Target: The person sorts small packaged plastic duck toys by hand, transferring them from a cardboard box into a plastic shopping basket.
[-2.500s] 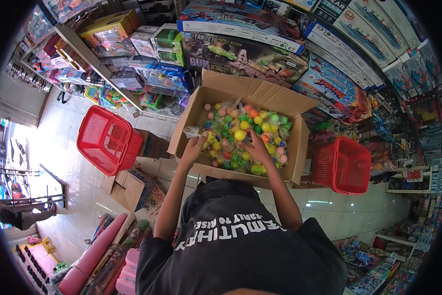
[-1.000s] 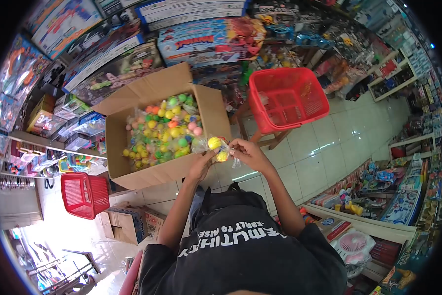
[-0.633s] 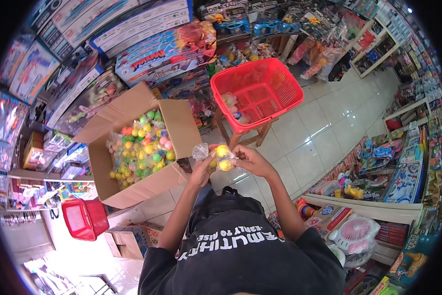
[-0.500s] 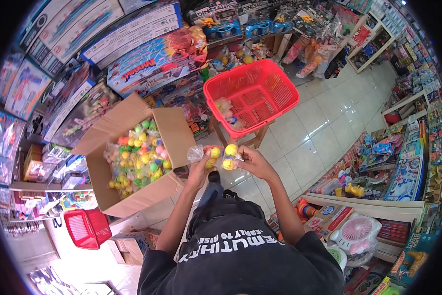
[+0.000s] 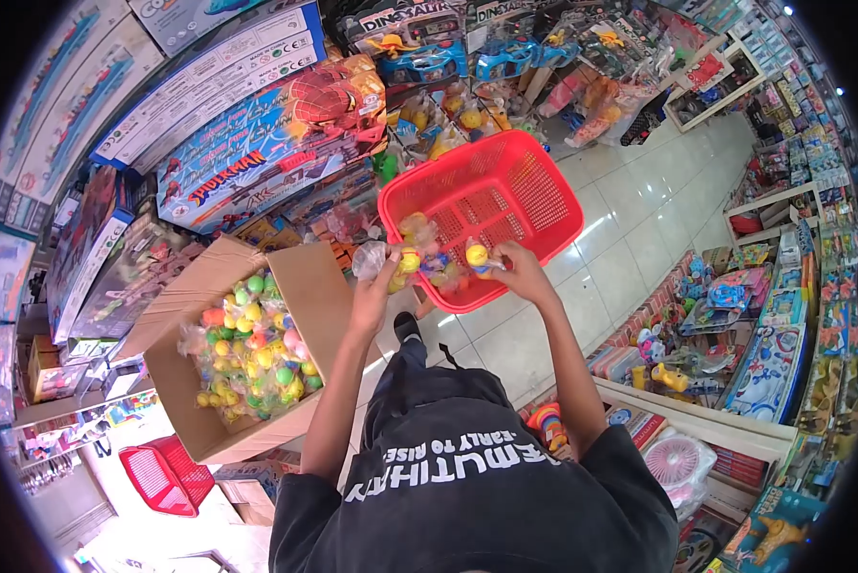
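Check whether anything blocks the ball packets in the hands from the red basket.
Nothing visible does. The left hand and right hand hold clear ball packets over the near rim of the red basket. Its top is open, and a few packets lie inside.

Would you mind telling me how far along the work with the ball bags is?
Done: a few ball bags lie in the red basket. In hand: the left hand grips a yellow-ball bag and the right hand a second bag, both over the basket's near rim. Left: the cardboard box is heaped with bagged balls, so most seems to remain.
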Demonstrator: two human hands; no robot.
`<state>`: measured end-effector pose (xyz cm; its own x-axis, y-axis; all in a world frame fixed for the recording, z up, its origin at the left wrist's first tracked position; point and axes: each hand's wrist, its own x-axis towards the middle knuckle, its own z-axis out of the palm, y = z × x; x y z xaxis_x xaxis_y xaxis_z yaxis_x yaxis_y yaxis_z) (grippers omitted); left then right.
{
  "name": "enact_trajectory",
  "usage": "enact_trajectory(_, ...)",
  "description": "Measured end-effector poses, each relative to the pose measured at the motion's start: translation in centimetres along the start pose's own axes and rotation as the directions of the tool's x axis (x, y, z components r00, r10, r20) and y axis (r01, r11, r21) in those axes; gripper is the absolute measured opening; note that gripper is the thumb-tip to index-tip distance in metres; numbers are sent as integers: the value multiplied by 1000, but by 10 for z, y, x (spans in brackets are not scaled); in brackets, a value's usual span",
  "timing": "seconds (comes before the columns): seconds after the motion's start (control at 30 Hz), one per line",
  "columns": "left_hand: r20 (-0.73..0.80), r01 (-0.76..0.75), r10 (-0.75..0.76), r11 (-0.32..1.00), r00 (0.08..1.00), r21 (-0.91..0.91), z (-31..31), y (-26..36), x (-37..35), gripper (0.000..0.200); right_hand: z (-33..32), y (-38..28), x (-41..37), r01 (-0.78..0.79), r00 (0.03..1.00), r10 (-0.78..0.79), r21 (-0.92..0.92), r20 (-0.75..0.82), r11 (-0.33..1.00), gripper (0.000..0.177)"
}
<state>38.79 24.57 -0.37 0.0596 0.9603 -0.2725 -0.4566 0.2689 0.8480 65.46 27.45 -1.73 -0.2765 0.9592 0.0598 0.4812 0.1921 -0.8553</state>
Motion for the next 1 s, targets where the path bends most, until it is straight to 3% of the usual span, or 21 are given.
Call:
enact_trajectory(0.07,22,-30,31,999,999,-21,0,5,16,25,-2,30,20,-106,983,130,-178,129,978,22)
enact_trajectory(0.2,10,-6,6,1000,1000,-13,-10,1,40,25,8,84,47,-71,954,147,-281,260,957,18)
enact_trajectory(0.27,15,-8,8,1000,1000,-16,-9,3,45,23,16,103,57,-15,919,193,-459,344,889,15)
enact_trajectory(0.5,15,40,-41,999,999,32,2,4,64,21,42,169,75,273,779,99,-476,620,836,11)
enact_trajectory(0.57,-14,4,-3,998,1000,58,6,-8,71,21,46,168,81,281,580,259,-488,772,827,13)
enact_trajectory(0.6,-36,-34,38,996,999,88,11,-9,73,20,52,170,83,285,571,255,-480,780,830,13)
enact_trajectory(0.67,-41,-24,29,994,999,109,21,-8,77,20,60,172,82,201,437,383,-503,814,840,17)
enact_trajectory(0.7,-35,-19,24,991,999,129,29,-7,79,19,61,176,80,210,424,380,-497,822,842,17)
enact_trajectory(0.77,-67,-15,21,995,998,97,41,-11,87,19,65,185,85,233,255,258,-318,932,919,21)
enact_trajectory(0.8,-81,-1,7,998,997,67,46,-13,89,18,67,186,88,237,245,248,-306,937,922,21)
enact_trajectory(0.87,-86,18,-14,999,996,47,51,-24,98,19,67,190,94,225,128,273,-296,953,928,26)
enact_trajectory(1.0,-140,117,-111,992,984,42,63,-56,121,20,50,193,104,112,77,218,-226,973,968,39)
